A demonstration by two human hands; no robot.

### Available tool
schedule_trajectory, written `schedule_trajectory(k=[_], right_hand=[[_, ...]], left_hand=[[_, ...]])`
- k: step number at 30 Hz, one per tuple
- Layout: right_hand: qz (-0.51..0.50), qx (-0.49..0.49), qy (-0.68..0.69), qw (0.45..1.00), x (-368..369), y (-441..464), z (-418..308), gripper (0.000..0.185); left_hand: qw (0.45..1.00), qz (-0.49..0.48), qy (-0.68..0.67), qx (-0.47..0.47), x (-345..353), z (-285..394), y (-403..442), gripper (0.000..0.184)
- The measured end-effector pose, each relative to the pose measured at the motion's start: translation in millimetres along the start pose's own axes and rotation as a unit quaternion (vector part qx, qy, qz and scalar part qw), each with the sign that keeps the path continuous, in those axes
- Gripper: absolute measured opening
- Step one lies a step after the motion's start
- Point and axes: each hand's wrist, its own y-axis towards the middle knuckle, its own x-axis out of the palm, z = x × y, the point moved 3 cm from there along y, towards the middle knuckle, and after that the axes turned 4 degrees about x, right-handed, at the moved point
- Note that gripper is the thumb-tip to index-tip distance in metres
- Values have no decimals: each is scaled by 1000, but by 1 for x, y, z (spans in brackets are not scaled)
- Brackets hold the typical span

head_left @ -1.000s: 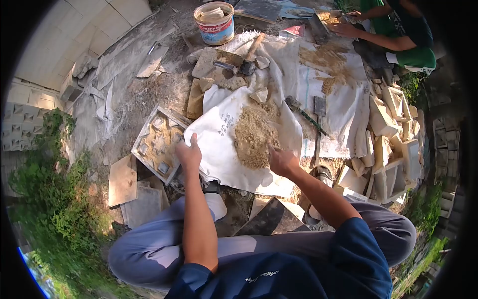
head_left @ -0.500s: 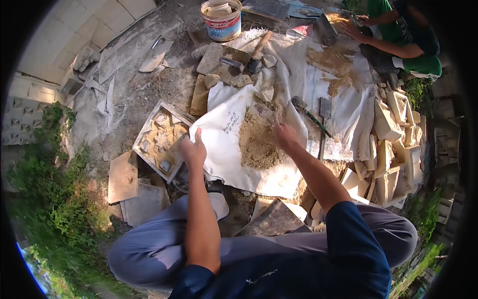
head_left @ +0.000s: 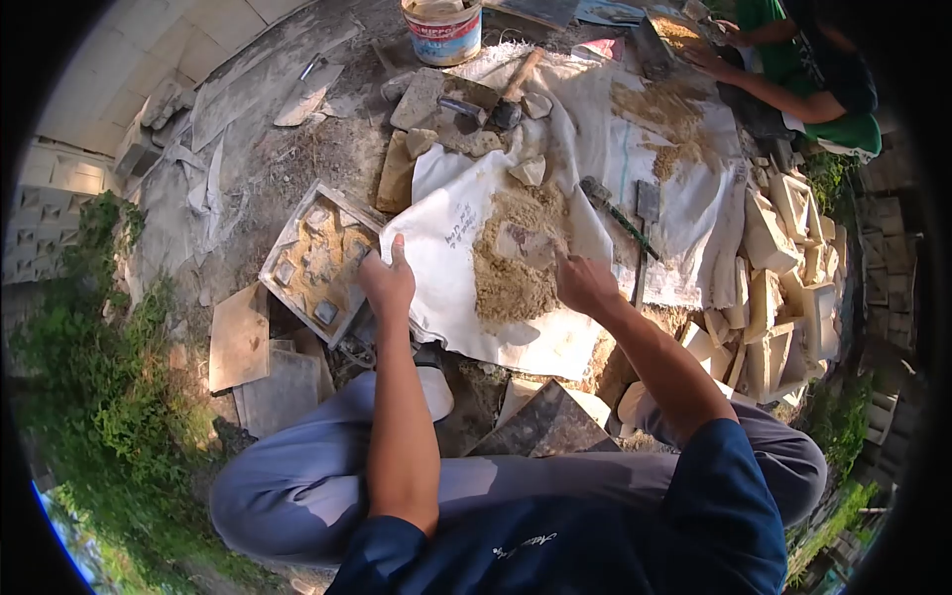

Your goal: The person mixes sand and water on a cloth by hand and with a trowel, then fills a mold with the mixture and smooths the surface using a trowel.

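Note:
My left hand (head_left: pixel 388 281) is at the right edge of a square mould (head_left: pixel 319 260) holding sandy mix and stone pieces. Its thumb points up and the other fingers are curled, with whatever they hold hidden. Beside it lies a white sack (head_left: pixel 436 248) with handwriting on it. A heap of damp sand (head_left: pixel 511 288) rests on the sack. My right hand (head_left: pixel 587 286) is closed at the heap's right side, shut on a flat trowel (head_left: pixel 526 244) whose blade lies on the sand.
A hammer (head_left: pixel 511 99) lies beyond the heap, below a paint bucket (head_left: pixel 443 35). A brush (head_left: pixel 620 220) lies to the right, near stacked cast blocks (head_left: pixel 778 258). Another person's hands (head_left: pixel 716 61) work at a second mould (head_left: pixel 674 45) at the upper right.
My right hand has moved from the heap's lower right up and outward, and the trowel blade now shows on the sand. My left hand stays beside the mould.

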Motion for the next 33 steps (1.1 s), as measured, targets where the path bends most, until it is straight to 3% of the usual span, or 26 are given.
schedule_trajectory(k=[2,4,6,8,10,13,14,16,20,22,24,29,33], right_hand=[[-103,-78,-37,991,22,-25,-9,33],[-92,-59,-37,993,33,-25,-6,31],[-13,46,34,998,36,7,8,30],[-53,19,22,998,23,27,4,26],[-46,37,50,997,0,26,2,26],[-67,88,69,991,6,9,24,27],[-32,72,52,996,44,3,43,26],[4,127,47,991,36,-12,43,26],[-17,120,111,986,6,5,36,25],[-50,90,127,987,36,15,27,25],[45,86,96,991,68,18,14,25],[-71,98,114,986,8,8,-20,28],[-96,63,89,989,44,-10,-60,28]], left_hand=[[1000,5,21,2,2,2,2,46],[1000,-1,-5,10,-1,7,-1,44],[1000,-2,-27,15,0,12,1,42],[1000,5,-22,6,-2,11,-2,50],[998,25,-41,43,-2,9,1,50],[1000,10,5,-11,1,3,-2,50],[1000,1,-7,-25,1,2,0,49],[999,-9,-19,-31,1,7,6,48],[1000,-10,-15,-8,-1,11,2,43],[1000,-10,-16,-16,-2,7,1,43],[1000,7,-22,1,4,2,4,41],[1000,-18,-3,-19,-2,19,1,39],[1000,-20,23,0,3,6,-1,48]])
